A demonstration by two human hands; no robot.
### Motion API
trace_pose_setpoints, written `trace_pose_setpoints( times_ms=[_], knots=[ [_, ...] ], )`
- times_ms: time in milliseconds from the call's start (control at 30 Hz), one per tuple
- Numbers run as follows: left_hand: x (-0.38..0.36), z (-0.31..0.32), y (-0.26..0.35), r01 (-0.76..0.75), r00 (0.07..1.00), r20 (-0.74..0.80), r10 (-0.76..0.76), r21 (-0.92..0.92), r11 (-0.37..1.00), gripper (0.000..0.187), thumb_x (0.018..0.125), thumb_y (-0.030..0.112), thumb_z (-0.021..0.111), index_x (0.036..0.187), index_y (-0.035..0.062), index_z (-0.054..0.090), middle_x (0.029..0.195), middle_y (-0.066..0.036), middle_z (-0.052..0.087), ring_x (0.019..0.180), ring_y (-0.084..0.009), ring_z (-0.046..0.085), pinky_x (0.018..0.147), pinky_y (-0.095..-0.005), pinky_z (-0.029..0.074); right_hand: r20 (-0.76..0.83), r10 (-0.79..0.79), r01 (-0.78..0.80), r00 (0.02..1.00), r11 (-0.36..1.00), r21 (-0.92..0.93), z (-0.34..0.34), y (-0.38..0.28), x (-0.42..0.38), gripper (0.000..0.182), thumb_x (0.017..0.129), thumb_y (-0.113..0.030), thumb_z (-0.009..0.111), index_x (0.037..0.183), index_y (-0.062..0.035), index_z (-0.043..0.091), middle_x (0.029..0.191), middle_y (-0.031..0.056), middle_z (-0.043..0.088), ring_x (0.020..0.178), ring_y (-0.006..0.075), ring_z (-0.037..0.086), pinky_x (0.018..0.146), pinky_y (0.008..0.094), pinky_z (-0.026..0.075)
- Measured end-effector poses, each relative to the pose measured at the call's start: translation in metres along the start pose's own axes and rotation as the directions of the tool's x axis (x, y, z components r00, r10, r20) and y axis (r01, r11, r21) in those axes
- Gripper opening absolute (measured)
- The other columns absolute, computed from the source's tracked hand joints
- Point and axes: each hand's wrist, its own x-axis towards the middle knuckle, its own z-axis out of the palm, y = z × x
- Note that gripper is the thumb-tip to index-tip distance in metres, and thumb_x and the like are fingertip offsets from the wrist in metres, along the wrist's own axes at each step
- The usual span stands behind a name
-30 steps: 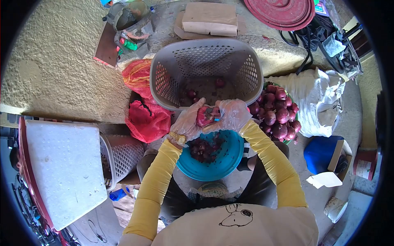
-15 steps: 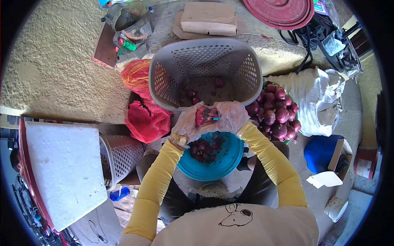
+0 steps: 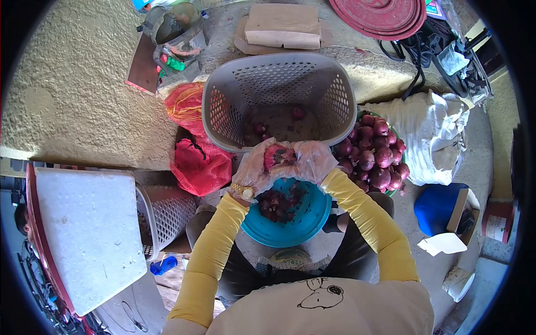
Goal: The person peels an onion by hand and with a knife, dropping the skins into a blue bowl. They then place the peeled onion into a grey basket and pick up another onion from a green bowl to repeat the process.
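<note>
Both hands wear clear plastic gloves and meet above a teal basin [image 3: 321, 215]. My left hand [image 3: 252, 167] is closed around a red onion [image 3: 274, 157], whose peel looks dark and ragged on one side. My right hand [image 3: 314, 162] is closed against the onion's right side; whatever its fingers hold is hidden. Dark red onion skins [image 3: 276, 206] lie in the basin below. Just beyond the hands stands a grey perforated basket [image 3: 279, 64] with a few onions [image 3: 298, 113] on its bottom. A heap of red onions [image 3: 382, 156] sits to the right of my right hand.
Red mesh sacks [image 3: 201, 167] lie left of the basket, a white sack [image 3: 427, 134] to the right. A white foam lid [image 3: 86, 234] and a second perforated basket [image 3: 170, 215] are at the left. A blue container [image 3: 438, 209] stands at the right. Cardboard [image 3: 283, 28] rests on the ledge.
The onion has been turned between my hands. A small blue piece that showed by my right fingers is now hidden. The basket and basin have stayed in place.
</note>
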Motion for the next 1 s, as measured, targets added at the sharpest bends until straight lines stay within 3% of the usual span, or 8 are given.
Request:
trace_pose_setpoints(
  times_ms=[167,367,433,633,833,867,933,1000],
  knots=[
    [-0.003,-0.002,-0.015,-0.163,0.984,-0.014,0.178,0.335,0.928,0.072,0.080,0.028,0.091,0.133,-0.0010,0.054,0.118,-0.009,0.074,0.109,-0.0213,0.071,0.101,-0.0355,0.054,0.020,0.007,-0.007,1.000,1.000,0.007,-0.004,-0.005,-0.001,0.078,0.070,-0.072,0.079,0.115,-0.0087,0.072,0.085,0.0184,0.073,0.084,0.0391,0.072,0.075,0.0462,0.058],
    [0.010,0.005,-0.005,0.155,0.988,0.084,-0.132,-0.385,0.910,0.057,0.096,0.039,0.073,0.134,-0.0009,0.057,0.126,-0.012,0.068,0.117,-0.0227,0.066,0.103,-0.0355,0.054,0.002,-0.035,0.035,0.999,0.999,0.002,-0.018,-0.003,0.003,0.081,0.068,-0.077,0.078,0.118,-0.0128,0.074,0.087,0.0137,0.076,0.083,0.0352,0.074,0.074,0.0448,0.059],
    [0.018,0.003,0.008,0.389,0.898,0.351,-0.264,-0.915,0.107,0.050,0.105,0.040,0.060,0.132,-0.0014,0.058,0.127,-0.014,0.065,0.120,-0.0251,0.064,0.106,-0.0397,0.053,-0.006,0.022,-0.020,1.000,0.986,0.165,-0.014,0.004,0.005,0.080,0.069,-0.075,0.080,0.117,-0.0112,0.074,0.091,0.0162,0.076,0.087,0.0361,0.074,0.075,0.0443,0.059],
    [0.026,0.030,0.001,0.022,0.953,0.003,-0.302,-0.998,0.058,0.040,0.105,0.035,0.063,0.126,0.0012,0.063,0.119,-0.013,0.068,0.112,-0.0282,0.066,0.099,-0.0401,0.057,-0.046,0.117,-0.110,0.992,0.985,0.132,-0.008,-0.004,0.014,0.084,0.067,-0.078,0.079,0.110,-0.0058,0.072,0.091,0.0184,0.075,0.088,0.0390,0.073,0.078,0.0458,0.058],
    [0.022,0.027,-0.019,-0.011,0.955,0.007,-0.298,-0.998,-0.058,0.033,0.105,0.022,0.059,0.128,-0.0009,0.061,0.123,-0.016,0.066,0.119,-0.0286,0.062,0.107,-0.0401,0.052,-0.104,0.091,-0.073,0.990,0.984,0.165,-0.004,-0.010,0.017,0.086,0.066,-0.082,0.076,0.098,-0.0028,0.071,0.084,0.0185,0.073,0.084,0.0390,0.073,0.075,0.0452,0.058],
    [0.020,0.027,-0.027,-0.010,0.954,0.008,-0.300,-0.998,-0.058,0.033,0.105,0.022,0.059,0.128,-0.0009,0.061,0.123,-0.016,0.066,0.119,-0.0286,0.062,0.107,-0.0401,0.052,-0.103,0.093,-0.075,0.990,0.983,0.167,-0.004,-0.008,0.016,0.086,0.066,-0.082,0.076,0.098,-0.0028,0.071,0.084,0.0185,0.073,0.084,0.0390,0.073,0.075,0.0452,0.058],
    [0.018,0.029,-0.034,0.027,0.919,-0.274,-0.284,-0.673,0.739,0.033,0.105,0.021,0.058,0.130,-0.0012,0.059,0.124,-0.016,0.065,0.118,-0.0284,0.062,0.107,-0.0396,0.052,-0.030,0.071,-0.072,0.997,0.996,-0.047,-0.011,-0.005,0.014,0.085,0.066,-0.083,0.075,0.095,-0.0033,0.072,0.083,0.0182,0.073,0.083,0.0386,0.073,0.074,0.0450,0.058],
    [0.009,0.029,-0.027,-0.017,0.946,-0.299,-0.126,-0.433,0.901,0.032,0.106,0.020,0.056,0.131,-0.0011,0.058,0.125,-0.015,0.065,0.117,-0.0281,0.062,0.107,-0.0394,0.052,-0.036,0.102,-0.103,0.994,0.995,-0.016,-0.003,-0.005,0.014,0.084,0.067,-0.083,0.075,0.095,-0.0036,0.072,0.084,0.0187,0.073,0.083,0.0388,0.073,0.075,0.0451,0.058]
  ],
)
